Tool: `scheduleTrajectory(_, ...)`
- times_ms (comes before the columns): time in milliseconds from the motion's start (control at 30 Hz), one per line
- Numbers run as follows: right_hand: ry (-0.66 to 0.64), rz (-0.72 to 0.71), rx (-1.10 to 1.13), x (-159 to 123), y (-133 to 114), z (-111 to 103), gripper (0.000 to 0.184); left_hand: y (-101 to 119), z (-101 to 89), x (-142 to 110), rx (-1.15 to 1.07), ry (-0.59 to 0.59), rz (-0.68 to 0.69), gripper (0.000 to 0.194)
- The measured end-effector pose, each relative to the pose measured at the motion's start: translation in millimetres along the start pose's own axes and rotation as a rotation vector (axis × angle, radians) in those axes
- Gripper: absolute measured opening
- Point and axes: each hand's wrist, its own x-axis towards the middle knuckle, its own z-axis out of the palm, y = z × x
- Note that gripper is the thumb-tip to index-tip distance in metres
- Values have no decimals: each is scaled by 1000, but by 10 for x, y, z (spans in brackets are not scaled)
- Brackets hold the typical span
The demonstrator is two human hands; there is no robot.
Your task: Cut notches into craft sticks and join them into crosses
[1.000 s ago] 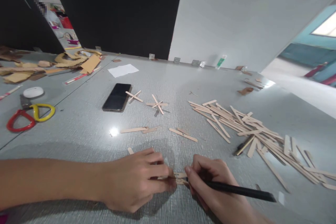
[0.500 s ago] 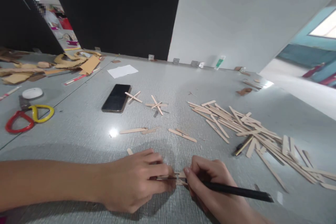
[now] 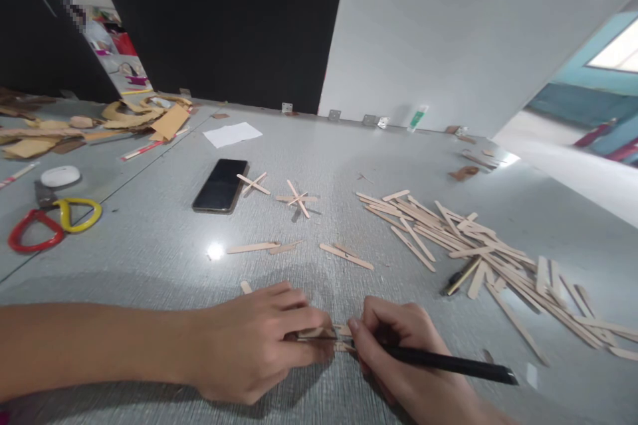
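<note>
At the front middle of the table, my left hand (image 3: 259,339) presses small craft stick pieces (image 3: 319,333) down, its fingers bent around them. More stick pieces show in the narrow gap between both hands. Close by on the right, my right hand (image 3: 409,355) grips a black pen (image 3: 453,363) in a writing hold, its tip by those pieces and hidden by the fingers. One craft stick end (image 3: 246,287) pokes out behind my left hand. Beyond lie several loose sticks (image 3: 346,255) and two crossed-stick shapes (image 3: 299,199), (image 3: 254,183).
A heap of craft sticks (image 3: 463,239) spreads over the right side. A phone (image 3: 220,186) lies left of centre, near white paper (image 3: 232,135). Farther left are red-and-yellow-handled scissors (image 3: 54,226), a white mouse-like object (image 3: 60,176) and cardboard scraps (image 3: 144,116). Upright panels (image 3: 423,33) stand behind.
My left fingers have shifted slightly over the stick pieces, and more of one piece shows between them. My right hand and the pen have barely moved.
</note>
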Motion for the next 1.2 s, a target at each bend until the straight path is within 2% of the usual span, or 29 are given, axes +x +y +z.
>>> scheduleTrajectory(200, 6, -10, 12, 5, -14, 12, 47, -6, 1, -2, -1, 12, 7, 38)
scheduleTrajectory(300, 58, -9, 50, 21, -11, 18, 46, -8, 8, -9, -25, 35, 13, 40)
scheduleTrajectory(433, 163, -8, 96, 37, -4, 4, 46, -10, 29, -24, -115, 179, -41, 29)
scheduleTrajectory(533, 179, -16, 76, 43, -14, -3, 46, -14, 43, -32, -194, 262, -127, 24)
scheduleTrajectory(700, 181, -31, 26, 52, -51, 1, 44, -6, 49, -33, -222, 264, -190, 24)
scheduleTrajectory(800, 172, -23, 39, 56, -56, 2, 44, 10, 51, -12, -221, 278, -291, 24)
scheduleTrajectory(900, 166, -16, 50, 55, -39, 3, 43, 24, 59, 17, -173, 236, -365, 22)
scheduleTrajectory(1033, 173, -13, 58, 53, -13, 7, 43, 23, 78, 34, -136, 201, -389, 25)
scheduleTrajectory(1200, 181, -10, 94, 48, -28, 11, 42, 11, 76, 39, -232, 186, -423, 27)
